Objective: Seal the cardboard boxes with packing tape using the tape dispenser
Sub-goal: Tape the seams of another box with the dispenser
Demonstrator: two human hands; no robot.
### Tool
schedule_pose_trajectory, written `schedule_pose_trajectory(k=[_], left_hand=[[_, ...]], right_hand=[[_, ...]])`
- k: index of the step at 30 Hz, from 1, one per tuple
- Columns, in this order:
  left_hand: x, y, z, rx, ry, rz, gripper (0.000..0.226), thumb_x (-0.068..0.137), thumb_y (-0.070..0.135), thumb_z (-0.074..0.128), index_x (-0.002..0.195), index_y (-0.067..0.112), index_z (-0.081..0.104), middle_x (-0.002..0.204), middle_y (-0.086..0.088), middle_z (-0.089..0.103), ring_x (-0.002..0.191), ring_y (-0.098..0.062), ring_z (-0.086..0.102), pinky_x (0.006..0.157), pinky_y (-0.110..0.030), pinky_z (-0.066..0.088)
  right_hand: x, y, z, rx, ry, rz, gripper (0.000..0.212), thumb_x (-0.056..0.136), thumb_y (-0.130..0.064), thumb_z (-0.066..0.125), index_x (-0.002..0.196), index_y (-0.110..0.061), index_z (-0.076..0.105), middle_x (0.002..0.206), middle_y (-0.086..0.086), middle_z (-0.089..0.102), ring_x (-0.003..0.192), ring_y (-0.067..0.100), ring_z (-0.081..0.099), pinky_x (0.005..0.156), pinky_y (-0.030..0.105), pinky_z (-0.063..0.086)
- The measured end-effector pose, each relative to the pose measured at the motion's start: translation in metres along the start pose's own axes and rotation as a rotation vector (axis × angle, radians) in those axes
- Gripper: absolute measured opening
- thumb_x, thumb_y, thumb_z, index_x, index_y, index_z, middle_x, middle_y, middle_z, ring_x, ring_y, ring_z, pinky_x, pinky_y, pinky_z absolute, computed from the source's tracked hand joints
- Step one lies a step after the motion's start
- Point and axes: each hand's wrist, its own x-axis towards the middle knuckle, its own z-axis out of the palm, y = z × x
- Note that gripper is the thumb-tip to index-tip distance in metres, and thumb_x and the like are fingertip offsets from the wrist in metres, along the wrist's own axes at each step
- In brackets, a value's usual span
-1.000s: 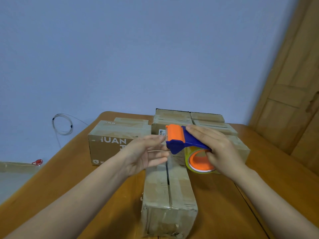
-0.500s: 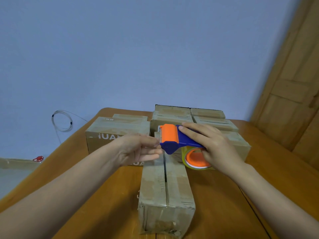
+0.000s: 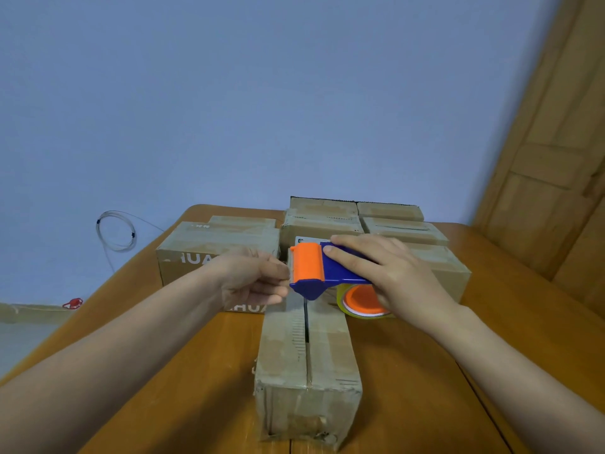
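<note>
Hands meet at the far end of the long box (image 3: 307, 342) on the table (image 3: 203, 371), where the right hand (image 3: 389, 273) grips the tape dispenser (image 3: 322, 270) from above and the left hand (image 3: 252, 280) pinches at its orange end.

White capital letters are printed on the near side face of the cardboard box at the left (image 3: 196, 257) of the worktop. The upper line shows "HUA" before a forearm cuts it off; a lower line, glimpsed under the left hand (image 3: 252, 280), again reads "HUA". Small white marks on that box's top, near its far left corner, are too small to make out. A white label (image 3: 307, 240) lies on a box top just beyond the tape dispenser (image 3: 322, 273); its print is illegible.
</note>
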Motion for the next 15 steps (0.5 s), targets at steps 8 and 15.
schedule_pose_trajectory(k=[8,15], left_hand=[[0.006,-0.001,-0.013,0.126,-0.056,0.046,0.008,0.072,0.007,0.071,0.069,0.001,0.07,0.061,-0.013,0.065,0.049,-0.017,0.061,0.047,-0.024,0.054],[0.007,-0.008,-0.052,0.16,0.009,0.046,0.01,0.068,0.01,0.072,0.065,0.002,0.068,0.059,-0.012,0.063,0.046,-0.016,0.059,0.045,-0.022,0.052]], right_hand=[[-0.011,0.008,-0.001,0.015,-0.095,0.012,0.084,0.066,0.001,0.083,0.136,-0.02,0.043,0.135,0.005,0.054,0.113,0.027,0.055,0.08,0.038,0.052],[-0.045,0.04,-0.01,-0.022,-0.15,0.087,0.089,0.069,0.004,0.08,0.141,-0.028,0.038,0.138,0.002,0.052,0.121,0.025,0.051,0.085,0.04,0.052]])
